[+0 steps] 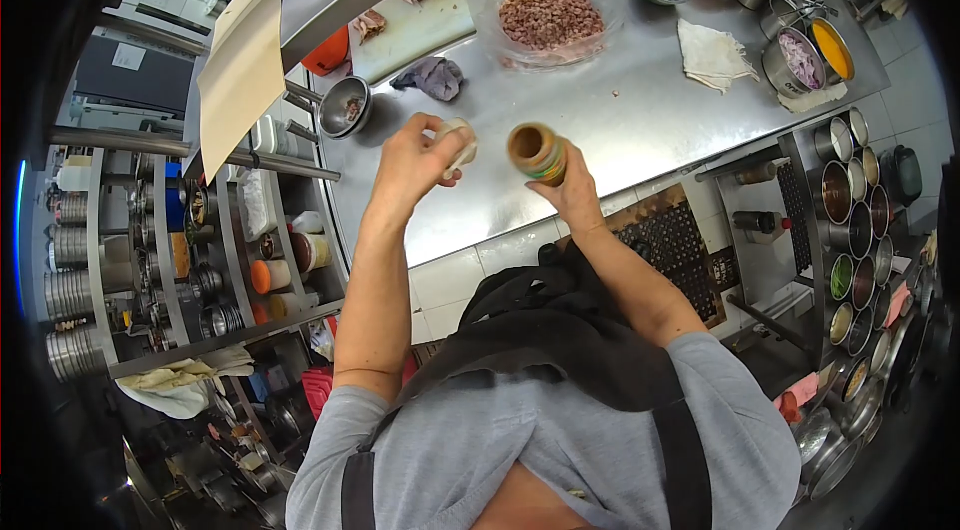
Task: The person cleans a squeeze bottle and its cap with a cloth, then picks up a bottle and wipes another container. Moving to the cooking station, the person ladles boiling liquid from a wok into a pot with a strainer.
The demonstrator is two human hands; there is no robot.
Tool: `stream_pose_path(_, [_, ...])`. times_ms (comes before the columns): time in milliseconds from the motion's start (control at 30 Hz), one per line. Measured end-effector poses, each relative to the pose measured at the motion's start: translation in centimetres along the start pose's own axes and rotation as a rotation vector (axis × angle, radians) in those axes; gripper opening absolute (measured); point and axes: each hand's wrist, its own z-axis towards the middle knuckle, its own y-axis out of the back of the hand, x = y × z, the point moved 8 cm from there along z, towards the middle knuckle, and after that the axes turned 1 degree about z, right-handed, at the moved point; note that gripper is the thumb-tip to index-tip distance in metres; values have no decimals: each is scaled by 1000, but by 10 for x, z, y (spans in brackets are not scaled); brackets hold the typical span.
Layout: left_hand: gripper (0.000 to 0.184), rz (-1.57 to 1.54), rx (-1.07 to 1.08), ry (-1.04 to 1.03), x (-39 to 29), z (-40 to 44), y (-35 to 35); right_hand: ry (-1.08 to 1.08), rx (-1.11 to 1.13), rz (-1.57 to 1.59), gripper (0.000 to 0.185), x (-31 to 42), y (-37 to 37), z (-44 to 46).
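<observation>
A few ways this could get messy

Closest in first: the right hand (572,192) has its fingers wrapped round the side of an open jar (538,158), held just in from the near edge of the tabletop (640,145), mouth up and leaning a bit. If the wrist rolls, or the outside's greasy, anything loose in there could hit the steel, or even the floor (442,282).

The left hand (418,155) is pinching a pale piece (458,148) in its fingers, maybe the lid, but it's too blurred to swear to. A light pinch could fumble it toward the dark cloth (432,79) just beyond, or the metal bowl (338,90) off to the left.

Further back, diced meat (552,18) sits in spread-open clear plastic (487,30). A careless reach could snag that plastic and drag meat out; splatter from the jar is another worry.
</observation>
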Motion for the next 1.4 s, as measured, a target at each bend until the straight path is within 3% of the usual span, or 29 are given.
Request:
stream_pose_path(33, [42,-56,-19,-7,6,-2,3,-119,-65,77,87,-10,7,2])
stream_pose_path(133, [44,-139,15,19,42,-4,0,-152,-28,39,92,-22,15,5])
stream_pose_path(300, [45,-134,95,171,126,10,-29,-35,-59,-52,96,18,43,1])
stream_pose_path(367, [45,-74,86,190,152,22,-40,76,-129,10,75,37,61,3])
stream_pose_path(400, [46,-5,78,211,156,24,-43,82,-131,2,75,43,69,7])
stream_pose_path(433, [48,-44,123,216,157,25,-49,61,-105,41,61,47,75,13])
stream_pose_path(500, [47,-130,230,137,146,23,-64,83,-108,67,31,57,86,24])
stream_pose_path(567, [47,-217,334,63,129,14,-77,72,-40,24,29,57,93,35])
stream_pose_path(633, [48,-180,681,-31,111,-6,-109,56,34,-33,22,60,93,45])
stream_pose_path(667, [48,-184,682,-35,109,-6,-117,58,34,-39,22,62,96,49])
stream_pose_path(733, [48,-41,692,-248,96,-7,-137,17,155,-46,20,62,90,56])
stream_pose_path(967, [53,132,654,-364,60,-4,-155,-28,177,-92,17,46,82,75])
stream_pose_path(1033, [53,144,640,-385,57,-3,-156,-274,222,31,17,27,77,73])
stream_pose_path(1233, [54,154,584,-446,56,1,-154,-464,83,220,14,-14,85,54])
stream_pose_path(1300, [53,53,575,-413,66,-1,-150,-224,19,-460,12,-59,105,31])
stream_pose_path(1367, [51,22,540,-392,93,-3,-144,-217,296,-844,16,-110,110,-20])
stream_pose_path(1400, [50,-5,497,-358,107,-1,-134,-242,349,-891,18,-136,119,-34])
